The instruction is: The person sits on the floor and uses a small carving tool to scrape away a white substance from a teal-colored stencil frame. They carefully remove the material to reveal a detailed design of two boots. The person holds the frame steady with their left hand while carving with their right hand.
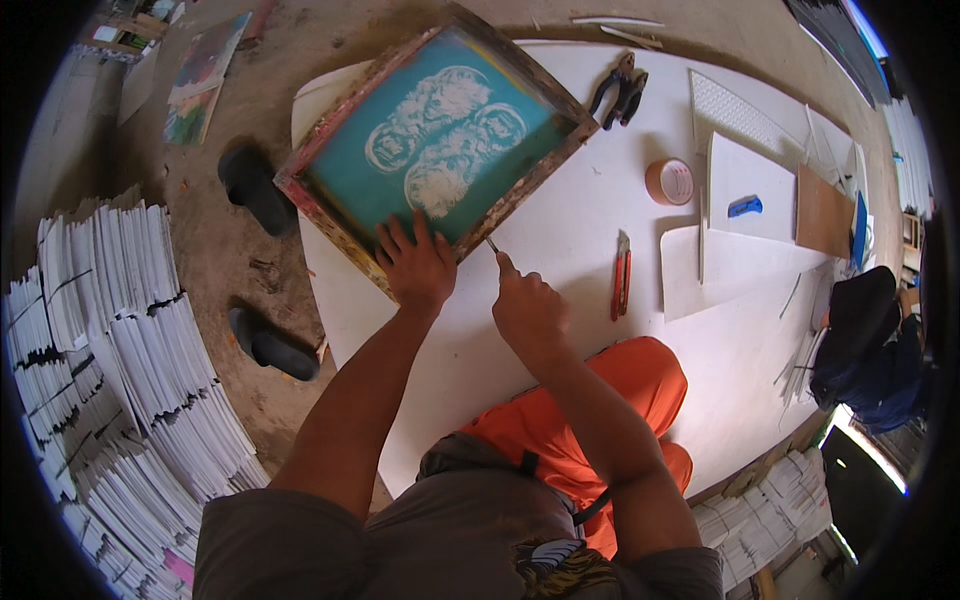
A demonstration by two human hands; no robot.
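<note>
We find the wooden frame [527, 190] lying aslant on the far left part of a white board [560, 440], with its far left side reaching past the board's curved edge. Inside the frame we note a teal screen [375, 195] bearing a pale, rounded pattern.

We record the left hand [418, 268] laid flat over the frame's near corner, fingers spread and pointing onto the screen; it presses or rests there and grasps nothing that we can see. The right hand [531, 308] is clenched around a small tool [492, 244], whose thin metal end points at the frame's near right side. We cannot tell whether that tip touches the wood.

To the right of the frame, we list dark pliers [626, 95] near its far right corner, a roll of brown tape [654, 184], a red-handled cutter [616, 285] and a blue cutter [745, 206] lying on a white sheet [755, 170]. On the floor at left, we observe two dark sandals [257, 188] and, beyond them, stacked white sheets [150, 370].
</note>
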